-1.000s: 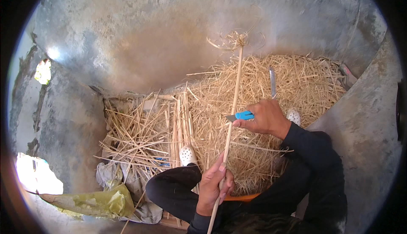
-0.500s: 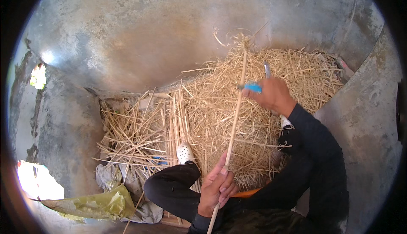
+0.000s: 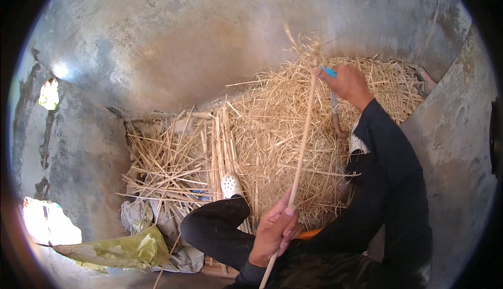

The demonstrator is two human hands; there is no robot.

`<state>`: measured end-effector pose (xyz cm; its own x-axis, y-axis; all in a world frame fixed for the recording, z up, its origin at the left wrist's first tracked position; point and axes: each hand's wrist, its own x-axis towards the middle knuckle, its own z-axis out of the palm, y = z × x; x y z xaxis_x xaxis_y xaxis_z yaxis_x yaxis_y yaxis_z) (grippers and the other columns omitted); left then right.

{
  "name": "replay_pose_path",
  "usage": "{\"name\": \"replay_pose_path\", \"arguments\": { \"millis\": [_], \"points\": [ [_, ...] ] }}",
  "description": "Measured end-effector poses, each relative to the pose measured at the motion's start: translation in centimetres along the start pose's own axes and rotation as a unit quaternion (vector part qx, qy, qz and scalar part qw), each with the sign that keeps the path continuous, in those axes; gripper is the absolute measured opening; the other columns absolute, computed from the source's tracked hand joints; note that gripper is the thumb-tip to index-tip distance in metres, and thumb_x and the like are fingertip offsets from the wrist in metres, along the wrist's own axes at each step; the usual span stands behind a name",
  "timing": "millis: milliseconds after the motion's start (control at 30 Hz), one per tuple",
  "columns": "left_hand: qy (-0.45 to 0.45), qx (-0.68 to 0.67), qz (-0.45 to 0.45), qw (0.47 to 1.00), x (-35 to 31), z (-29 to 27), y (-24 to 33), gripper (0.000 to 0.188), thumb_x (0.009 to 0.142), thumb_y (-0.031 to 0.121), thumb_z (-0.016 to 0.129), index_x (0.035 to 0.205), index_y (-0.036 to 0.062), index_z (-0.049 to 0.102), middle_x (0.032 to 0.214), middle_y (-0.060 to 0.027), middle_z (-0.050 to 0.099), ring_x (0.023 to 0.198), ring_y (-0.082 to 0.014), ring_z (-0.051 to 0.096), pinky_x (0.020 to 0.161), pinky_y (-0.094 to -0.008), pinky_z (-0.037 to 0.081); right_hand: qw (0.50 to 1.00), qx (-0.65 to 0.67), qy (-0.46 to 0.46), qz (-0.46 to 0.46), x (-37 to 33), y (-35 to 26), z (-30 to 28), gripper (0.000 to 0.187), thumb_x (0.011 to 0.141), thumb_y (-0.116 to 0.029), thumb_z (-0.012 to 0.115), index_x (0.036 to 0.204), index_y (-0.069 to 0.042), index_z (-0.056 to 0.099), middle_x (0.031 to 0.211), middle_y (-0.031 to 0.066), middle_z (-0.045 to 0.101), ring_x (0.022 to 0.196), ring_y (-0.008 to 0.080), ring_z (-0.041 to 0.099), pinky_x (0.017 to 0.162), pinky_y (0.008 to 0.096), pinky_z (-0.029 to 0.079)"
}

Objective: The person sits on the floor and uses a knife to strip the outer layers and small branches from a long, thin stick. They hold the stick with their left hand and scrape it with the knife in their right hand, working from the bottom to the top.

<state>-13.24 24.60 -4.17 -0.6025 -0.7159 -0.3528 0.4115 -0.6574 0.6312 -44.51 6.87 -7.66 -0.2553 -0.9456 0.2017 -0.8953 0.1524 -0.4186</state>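
Observation:
A long pale wooden stick slants upward away from me, with a tuft of curled shavings at its far end. My left hand is closed round its lower part near my lap. Close to the tuft, my right hand is closed on a small blue-handled tool set against the stick. The fingers hide most of that tool, so its exact kind does not show. Below my right hand, a blade with a curved brown handle lies on the shavings.
A broad heap of straw-like shavings fills the floor between my feet. Loose sticks lie in a pile at the left, beside my white clog. Yellowish plastic sheeting lies at lower left. Grey walls surround this spot.
My right hand and the blue-handled tool have moved up along the stick to its far end. The stick's tip has swung slightly right, and the blade on the heap shows more fully.

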Motion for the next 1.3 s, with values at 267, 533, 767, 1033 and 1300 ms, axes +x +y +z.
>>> {"name": "replay_pose_path", "arguments": {
  "millis": [267,533,767,1033,1300],
  "points": [
    [-0.042,-0.181,0.027,0.982,0.7,-1.8,0.4,0.049,0.099,0.010,0.042,0.146,0.0080,0.027,0.059,0.0060,0.037,0.037,-0.0019,0.031,0.049,-0.0187,0.033,0.976,0.085,-0.039,-0.194,-7.2,-4.9,1.2,0.071,0.078,-0.075,0.051,0.053,-0.009,0.060,0.042,0.0060,0.044,0.039,0.0240,0.048,0.044,0.0397,0.040],
    [0.002,-0.048,0.004,0.999,0.2,-0.6,0.3,0.054,0.098,0.008,0.044,0.147,0.0085,0.024,0.056,0.0041,0.037,0.038,-0.0027,0.031,0.046,-0.0186,0.031,0.994,0.039,-0.056,-0.088,-3.3,-1.9,-0.1,0.083,0.080,-0.082,0.033,0.049,-0.008,0.053,0.043,0.0052,0.045,0.040,0.0215,0.048,0.043,0.0400,0.039],
    [0.015,-0.068,0.008,0.998,0.6,-0.8,0.4,0.054,0.098,0.009,0.045,0.148,0.0090,0.024,0.056,0.0040,0.034,0.039,-0.0034,0.030,0.047,-0.0186,0.031,0.978,0.041,-0.056,-0.198,-5.3,-4.5,0.6,0.076,0.076,-0.080,0.046,0.053,-0.008,0.061,0.042,0.0073,0.047,0.040,0.0277,0.050,0.045,0.0413,0.042],
    [0.016,-0.039,-0.009,0.999,0.0,-0.1,0.2,0.054,0.097,0.009,0.046,0.147,0.0088,0.025,0.057,0.0040,0.033,0.040,-0.0036,0.029,0.047,-0.0187,0.030,0.995,0.026,0.022,-0.091,0.8,0.3,2.1,0.081,0.075,-0.085,0.038,0.046,-0.010,0.050,0.041,-0.0004,0.036,0.037,0.0160,0.041,0.039,0.0362,0.033],
    [0.038,-0.028,-0.041,0.998,1.2,-0.4,-0.5,0.053,0.099,0.010,0.045,0.147,0.0114,0.026,0.058,0.0042,0.033,0.041,-0.0034,0.030,0.049,-0.0191,0.031,0.997,0.042,0.031,0.048,4.1,2.9,0.2,0.082,0.076,-0.084,0.038,0.051,-0.007,0.051,0.042,0.0015,0.041,0.040,0.0169,0.048,0.038,0.0362,0.036]
  ]
}}
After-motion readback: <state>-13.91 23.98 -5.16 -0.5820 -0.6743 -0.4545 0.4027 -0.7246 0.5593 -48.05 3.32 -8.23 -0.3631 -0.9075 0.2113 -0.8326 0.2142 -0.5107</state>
